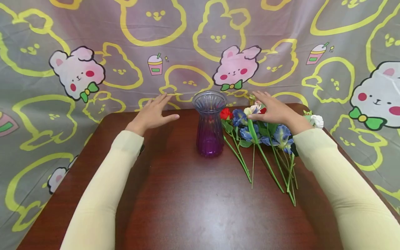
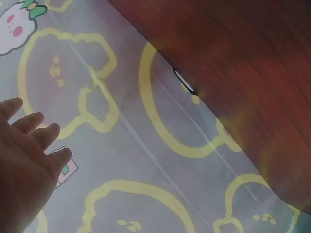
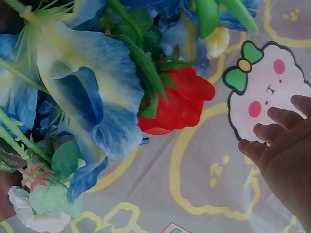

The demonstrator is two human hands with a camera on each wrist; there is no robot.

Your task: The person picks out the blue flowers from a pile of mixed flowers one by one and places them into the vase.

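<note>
A clear glass vase (image 1: 210, 121), tinted purple toward its base, stands upright near the back of the table. To its left my left hand (image 1: 153, 114) hovers with fingers extended, apart from the vase and holding nothing. My right hand (image 1: 273, 111) is held above a bunch of artificial flowers (image 1: 250, 133), its fingers extended too; whether it touches any petal I cannot tell. The bunch lies right of the vase, stems pointing toward me. In the right wrist view a blue flower (image 3: 92, 87) and a red flower (image 3: 177, 104) show beside the right hand (image 3: 282, 160).
The dark wooden table (image 1: 175, 201) reaches back to a grey curtain (image 1: 184, 34) printed with rabbits and yellow outlines. A white flower (image 1: 317, 121) lies near the table's right edge, behind the right wrist. Table edge and curtain fill the left wrist view.
</note>
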